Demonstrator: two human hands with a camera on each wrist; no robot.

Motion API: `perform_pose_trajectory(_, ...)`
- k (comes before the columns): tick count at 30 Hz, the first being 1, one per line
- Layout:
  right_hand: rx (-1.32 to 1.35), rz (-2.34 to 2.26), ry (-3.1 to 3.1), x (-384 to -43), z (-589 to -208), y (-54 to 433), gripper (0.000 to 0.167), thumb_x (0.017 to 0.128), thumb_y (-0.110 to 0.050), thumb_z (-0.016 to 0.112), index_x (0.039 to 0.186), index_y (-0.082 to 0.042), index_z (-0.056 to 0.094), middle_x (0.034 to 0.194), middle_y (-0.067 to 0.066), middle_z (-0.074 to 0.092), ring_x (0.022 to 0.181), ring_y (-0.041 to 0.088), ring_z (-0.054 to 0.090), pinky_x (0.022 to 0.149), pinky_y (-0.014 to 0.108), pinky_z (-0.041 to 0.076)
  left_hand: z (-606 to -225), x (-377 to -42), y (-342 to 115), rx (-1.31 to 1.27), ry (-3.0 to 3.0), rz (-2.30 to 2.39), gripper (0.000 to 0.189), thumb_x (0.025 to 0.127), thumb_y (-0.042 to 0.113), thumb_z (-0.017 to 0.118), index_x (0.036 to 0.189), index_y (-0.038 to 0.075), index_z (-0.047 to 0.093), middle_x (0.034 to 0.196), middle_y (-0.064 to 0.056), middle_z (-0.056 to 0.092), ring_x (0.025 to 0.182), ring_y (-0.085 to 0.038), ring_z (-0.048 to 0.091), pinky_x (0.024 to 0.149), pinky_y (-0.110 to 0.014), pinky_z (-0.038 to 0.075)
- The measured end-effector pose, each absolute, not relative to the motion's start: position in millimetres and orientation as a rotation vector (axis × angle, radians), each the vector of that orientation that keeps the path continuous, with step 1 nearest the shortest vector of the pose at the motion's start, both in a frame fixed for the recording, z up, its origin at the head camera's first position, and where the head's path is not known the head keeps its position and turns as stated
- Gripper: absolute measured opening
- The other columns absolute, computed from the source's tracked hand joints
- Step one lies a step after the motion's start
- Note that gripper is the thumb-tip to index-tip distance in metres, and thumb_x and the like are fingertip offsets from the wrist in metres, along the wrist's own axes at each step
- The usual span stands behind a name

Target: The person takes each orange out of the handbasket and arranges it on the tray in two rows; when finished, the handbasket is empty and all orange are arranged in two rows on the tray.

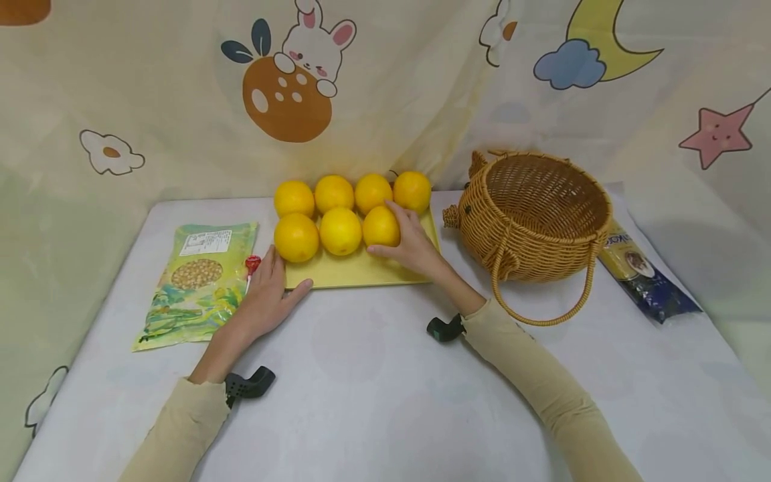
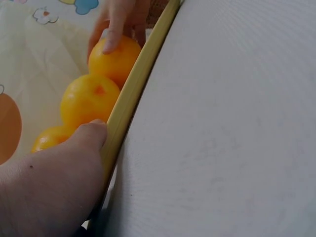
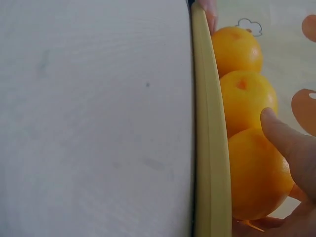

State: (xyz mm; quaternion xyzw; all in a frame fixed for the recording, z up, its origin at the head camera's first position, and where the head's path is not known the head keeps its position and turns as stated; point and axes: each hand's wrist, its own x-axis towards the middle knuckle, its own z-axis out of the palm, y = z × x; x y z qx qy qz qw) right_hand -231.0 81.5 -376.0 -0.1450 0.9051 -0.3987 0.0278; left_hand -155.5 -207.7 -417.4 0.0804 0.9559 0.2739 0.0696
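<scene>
Several oranges stand in two rows on a yellow tray (image 1: 355,273). My right hand (image 1: 415,246) grips the rightmost orange (image 1: 382,226) of the front row, thumb on its near side and fingers round the far side. In the right wrist view the thumb lies over the top of that orange (image 3: 256,177). My left hand (image 1: 267,301) is at the tray's front left corner, fingers extended along the left side and thumb by the front rim (image 2: 129,98). Close by it are the left front orange (image 1: 296,237) and a red lollipop (image 1: 253,262).
A green bag of beans or grains (image 1: 195,284) lies left of the tray. On the right stands a wicker basket (image 1: 530,221) shaped like an animal, its handle (image 1: 542,323) hanging forward. A blue and yellow packet (image 1: 647,274) lies beyond it. A patterned cloth backs the table.
</scene>
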Motion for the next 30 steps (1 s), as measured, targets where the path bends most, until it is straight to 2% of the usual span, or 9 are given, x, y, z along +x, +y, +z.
perform_pose_trajectory(8, -0.452, -1.198, 2.833, -231.0, -374.4, 81.5, 0.099, 0.078, -0.043, 0.079, 0.155, -0.017, 0.021, 0.153, 0.020, 0.027, 0.140, 0.034, 0.035, 0.116, 0.050, 0.031, -417.6, -159.0, -208.3, 0.254, 2.897, 0.919, 0.099, 0.093, 0.059, 0.050, 0.155, 0.007, -0.008, 0.163, -0.020, -0.008, 0.150, -0.042, 0.002, 0.118, -0.063, 0.010)
perform_pose_trajectory(14, -0.467, -1.200, 2.862, -230.4, -372.0, 80.4, 0.096, 0.079, -0.046, 0.077, 0.153, -0.015, 0.026, 0.152, 0.020, 0.031, 0.137, 0.033, 0.038, 0.115, 0.050, 0.033, -413.2, -160.1, -208.9, 0.240, 2.891, 1.067, 0.099, 0.091, 0.053, 0.058, 0.156, 0.002, 0.003, 0.162, -0.022, 0.005, 0.147, -0.042, 0.016, 0.117, -0.062, 0.020)
perform_pose_trajectory(18, -0.464, -1.177, 2.907, -229.0, -369.4, 79.2, 0.090, 0.081, -0.050, 0.073, 0.152, -0.014, 0.029, 0.149, 0.018, 0.036, 0.134, 0.032, 0.040, 0.112, 0.050, 0.036, -404.9, -159.7, -212.0, 0.186, 2.855, 1.102, 0.097, 0.092, 0.057, 0.053, 0.156, 0.003, 0.004, 0.162, -0.020, 0.011, 0.148, -0.039, 0.018, 0.118, -0.059, 0.021)
perform_pose_trajectory(23, -0.464, -1.065, 3.018, -225.1, -365.4, 78.0, 0.083, 0.085, -0.059, 0.063, 0.150, -0.016, 0.034, 0.149, 0.013, 0.039, 0.136, 0.031, 0.037, 0.109, 0.052, 0.037, -395.1, -156.3, -215.7, 0.093, 2.822, 1.095, 0.100, 0.094, 0.065, 0.041, 0.154, -0.002, -0.001, 0.162, -0.022, 0.007, 0.150, -0.040, 0.013, 0.120, -0.057, 0.017)
perform_pose_trajectory(30, -0.447, -0.942, 3.065, -221.9, -361.6, 77.8, 0.082, 0.086, -0.066, 0.054, 0.151, -0.021, 0.031, 0.154, 0.011, 0.033, 0.140, 0.033, 0.033, 0.107, 0.055, 0.038, -387.5, -153.1, -216.4, 0.066, 2.825, 1.112, 0.096, 0.095, 0.068, 0.031, 0.155, 0.005, -0.008, 0.163, -0.018, 0.001, 0.151, -0.039, 0.009, 0.120, -0.058, 0.010)
